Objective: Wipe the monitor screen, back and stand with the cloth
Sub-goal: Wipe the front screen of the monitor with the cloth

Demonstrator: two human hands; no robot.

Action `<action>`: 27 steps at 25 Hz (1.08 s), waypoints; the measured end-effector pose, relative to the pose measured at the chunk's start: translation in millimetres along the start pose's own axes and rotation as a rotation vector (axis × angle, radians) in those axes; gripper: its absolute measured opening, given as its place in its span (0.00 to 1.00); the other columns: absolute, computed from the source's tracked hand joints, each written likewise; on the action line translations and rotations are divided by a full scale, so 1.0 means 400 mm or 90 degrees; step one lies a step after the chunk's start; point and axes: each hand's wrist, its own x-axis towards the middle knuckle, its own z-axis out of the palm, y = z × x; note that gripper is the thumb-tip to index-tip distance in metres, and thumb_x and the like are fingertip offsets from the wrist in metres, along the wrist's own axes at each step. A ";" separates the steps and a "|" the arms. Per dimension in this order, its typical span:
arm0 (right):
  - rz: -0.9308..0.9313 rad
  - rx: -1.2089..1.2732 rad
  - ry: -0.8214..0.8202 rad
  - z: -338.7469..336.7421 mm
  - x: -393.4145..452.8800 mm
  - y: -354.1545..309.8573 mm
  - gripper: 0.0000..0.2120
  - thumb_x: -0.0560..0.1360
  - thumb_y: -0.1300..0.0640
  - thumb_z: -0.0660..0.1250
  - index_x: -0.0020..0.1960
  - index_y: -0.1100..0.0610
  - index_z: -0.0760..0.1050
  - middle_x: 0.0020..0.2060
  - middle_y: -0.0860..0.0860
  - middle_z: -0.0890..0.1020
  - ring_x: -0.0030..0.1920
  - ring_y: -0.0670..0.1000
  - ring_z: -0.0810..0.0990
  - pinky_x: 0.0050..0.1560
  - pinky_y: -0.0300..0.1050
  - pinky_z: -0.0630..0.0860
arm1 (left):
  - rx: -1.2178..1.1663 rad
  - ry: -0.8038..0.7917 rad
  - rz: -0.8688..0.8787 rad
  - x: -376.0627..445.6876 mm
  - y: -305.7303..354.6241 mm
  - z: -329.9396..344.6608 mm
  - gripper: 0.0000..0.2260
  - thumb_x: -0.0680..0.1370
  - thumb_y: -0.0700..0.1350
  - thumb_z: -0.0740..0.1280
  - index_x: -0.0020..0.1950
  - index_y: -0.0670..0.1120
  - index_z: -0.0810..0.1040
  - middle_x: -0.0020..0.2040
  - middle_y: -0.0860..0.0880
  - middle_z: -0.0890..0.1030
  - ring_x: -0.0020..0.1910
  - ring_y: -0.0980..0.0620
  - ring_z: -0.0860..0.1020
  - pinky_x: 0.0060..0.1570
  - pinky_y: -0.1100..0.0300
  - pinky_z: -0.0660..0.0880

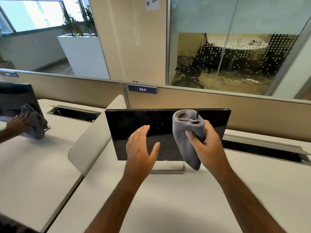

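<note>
Overhead, the pale desk (168, 199) carries a dark Dell monitor (143, 118) on a flat metal stand (168, 170), upright at the scene's centre. The right hand (207, 142) grips a bunched grey cloth (186, 132) in front of the screen's 3 o'clock side; whether it touches the glass is unclear. The left hand (139, 148) hovers flat, fingers straight, holding nothing. At 9 o'clock another person's hand (18, 122) holds a second grey cloth (35, 123) against a second monitor (15, 96). Behind the beige partition, tagged 384 (142, 89), a glass-walled meeting room (235, 56) fills 1 o'clock and a white planter (84, 54) stands at 11.
</note>
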 end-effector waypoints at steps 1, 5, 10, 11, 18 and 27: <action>-0.035 -0.032 -0.009 0.018 0.023 -0.018 0.18 0.79 0.53 0.68 0.66 0.59 0.73 0.54 0.48 0.83 0.55 0.42 0.81 0.56 0.32 0.76 | 0.029 0.024 -0.001 0.025 -0.028 -0.025 0.30 0.81 0.60 0.64 0.80 0.50 0.66 0.78 0.50 0.69 0.78 0.50 0.65 0.75 0.50 0.64; -0.174 -0.190 -0.018 0.088 0.104 -0.110 0.19 0.80 0.47 0.67 0.67 0.55 0.73 0.52 0.45 0.82 0.50 0.45 0.82 0.51 0.36 0.79 | 0.116 0.085 -0.021 0.101 -0.128 -0.120 0.32 0.80 0.59 0.63 0.82 0.46 0.63 0.81 0.47 0.64 0.81 0.44 0.61 0.77 0.44 0.60; -0.374 -0.437 -0.006 0.237 0.228 -0.215 0.13 0.79 0.54 0.68 0.62 0.56 0.73 0.50 0.51 0.81 0.48 0.50 0.77 0.51 0.46 0.75 | 0.161 0.090 -0.074 0.163 -0.228 -0.191 0.36 0.82 0.56 0.67 0.84 0.45 0.56 0.84 0.46 0.58 0.83 0.43 0.54 0.79 0.42 0.56; -0.396 -0.472 -0.019 0.273 0.248 -0.233 0.14 0.79 0.54 0.68 0.62 0.57 0.72 0.50 0.51 0.82 0.48 0.51 0.78 0.50 0.45 0.72 | 0.175 0.084 -0.073 0.173 -0.244 -0.198 0.37 0.82 0.57 0.67 0.84 0.45 0.55 0.84 0.46 0.57 0.84 0.43 0.53 0.79 0.43 0.56; -0.492 -0.582 -0.145 0.516 0.328 -0.211 0.18 0.78 0.56 0.70 0.67 0.56 0.74 0.56 0.50 0.84 0.56 0.51 0.81 0.56 0.49 0.72 | 0.239 -0.033 -0.100 0.209 -0.294 -0.208 0.42 0.81 0.70 0.57 0.85 0.49 0.45 0.86 0.49 0.47 0.84 0.45 0.41 0.78 0.45 0.47; -0.400 -0.588 -0.291 0.563 0.337 -0.145 0.17 0.79 0.55 0.66 0.68 0.48 0.75 0.63 0.46 0.81 0.66 0.50 0.76 0.66 0.52 0.66 | 0.181 -0.050 -0.089 0.220 -0.296 -0.204 0.41 0.76 0.72 0.58 0.84 0.52 0.57 0.84 0.49 0.59 0.84 0.42 0.47 0.79 0.41 0.49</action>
